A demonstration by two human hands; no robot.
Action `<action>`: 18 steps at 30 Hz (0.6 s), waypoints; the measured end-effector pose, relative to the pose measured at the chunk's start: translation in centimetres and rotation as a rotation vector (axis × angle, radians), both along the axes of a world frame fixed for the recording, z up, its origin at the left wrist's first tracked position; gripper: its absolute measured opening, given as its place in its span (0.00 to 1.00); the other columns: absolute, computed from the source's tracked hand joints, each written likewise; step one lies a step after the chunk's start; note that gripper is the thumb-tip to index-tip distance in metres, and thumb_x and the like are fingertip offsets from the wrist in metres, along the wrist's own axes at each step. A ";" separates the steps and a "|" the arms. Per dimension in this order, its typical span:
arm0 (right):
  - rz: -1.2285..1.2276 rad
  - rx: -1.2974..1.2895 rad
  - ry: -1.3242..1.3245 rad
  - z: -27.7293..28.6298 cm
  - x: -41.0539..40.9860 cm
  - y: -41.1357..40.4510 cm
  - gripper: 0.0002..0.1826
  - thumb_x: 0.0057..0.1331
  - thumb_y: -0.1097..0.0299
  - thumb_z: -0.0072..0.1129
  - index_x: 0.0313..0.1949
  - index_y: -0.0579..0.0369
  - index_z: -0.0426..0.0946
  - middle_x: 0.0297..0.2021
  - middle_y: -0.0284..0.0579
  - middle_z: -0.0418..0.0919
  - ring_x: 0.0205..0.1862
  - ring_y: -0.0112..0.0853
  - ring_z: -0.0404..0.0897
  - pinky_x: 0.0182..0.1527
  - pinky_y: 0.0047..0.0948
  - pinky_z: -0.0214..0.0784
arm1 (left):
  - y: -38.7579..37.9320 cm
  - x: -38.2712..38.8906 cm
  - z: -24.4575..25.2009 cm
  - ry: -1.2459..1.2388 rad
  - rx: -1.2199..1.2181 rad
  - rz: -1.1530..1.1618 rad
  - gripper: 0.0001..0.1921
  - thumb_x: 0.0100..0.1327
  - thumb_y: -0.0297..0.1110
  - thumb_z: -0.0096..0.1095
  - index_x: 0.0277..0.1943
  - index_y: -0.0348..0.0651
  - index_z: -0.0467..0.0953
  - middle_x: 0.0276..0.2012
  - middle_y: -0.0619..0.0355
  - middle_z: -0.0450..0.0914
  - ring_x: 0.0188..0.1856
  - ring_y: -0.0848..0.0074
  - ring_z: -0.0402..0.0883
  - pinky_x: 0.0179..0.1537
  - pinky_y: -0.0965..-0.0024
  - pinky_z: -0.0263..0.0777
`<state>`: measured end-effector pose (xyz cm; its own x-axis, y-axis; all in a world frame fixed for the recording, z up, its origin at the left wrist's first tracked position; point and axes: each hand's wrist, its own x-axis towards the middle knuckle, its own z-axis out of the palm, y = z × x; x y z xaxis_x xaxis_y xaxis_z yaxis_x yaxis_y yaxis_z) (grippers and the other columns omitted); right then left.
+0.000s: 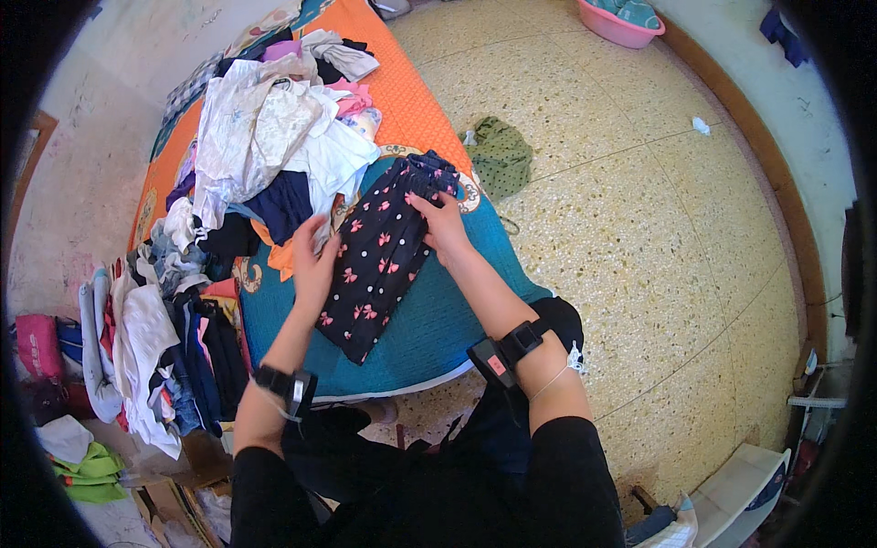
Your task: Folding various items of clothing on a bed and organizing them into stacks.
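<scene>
Dark folded trousers point(380, 253) printed with pink bows and white dots lie slantwise on the teal part of a bedspread point(438, 335), their gathered waistband toward the far side. My right hand point(442, 222) rests on their right edge below the waistband, thumb on top, the fingertips partly hidden. My left hand point(315, 260) is at their left edge, fingers apart; whether it touches the cloth is unclear. Just beyond my left hand lie a navy garment point(282, 205) and an orange cloth point(279, 259), at the edge of a large heap of pale clothes point(260, 130).
Hanging or stacked clothes point(147, 342) line the bed's left side. A green dotted cloth point(500, 157) lies on the speckled floor point(644, 240) beside the bed. Farther off stands a pink basin point(620, 24) holding teal cloth. Cardboard boxes point(171, 507) sit at the lower left.
</scene>
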<state>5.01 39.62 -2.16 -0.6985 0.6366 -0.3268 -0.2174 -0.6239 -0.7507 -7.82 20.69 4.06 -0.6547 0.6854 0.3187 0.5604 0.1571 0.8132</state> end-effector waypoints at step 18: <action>-0.217 0.586 -0.399 0.2 0.3 1.7 0.35 0.56 0.73 0.62 0.62 0.63 0.56 0.49 0.55 0.73 0.45 0.39 0.77 0.49 0.35 0.70 | -14.0 5.1 -2.4 -1.432 0.160 0.222 0.27 0.69 0.48 0.50 0.60 0.33 0.61 0.54 0.42 0.73 0.55 0.63 0.76 0.56 0.62 0.72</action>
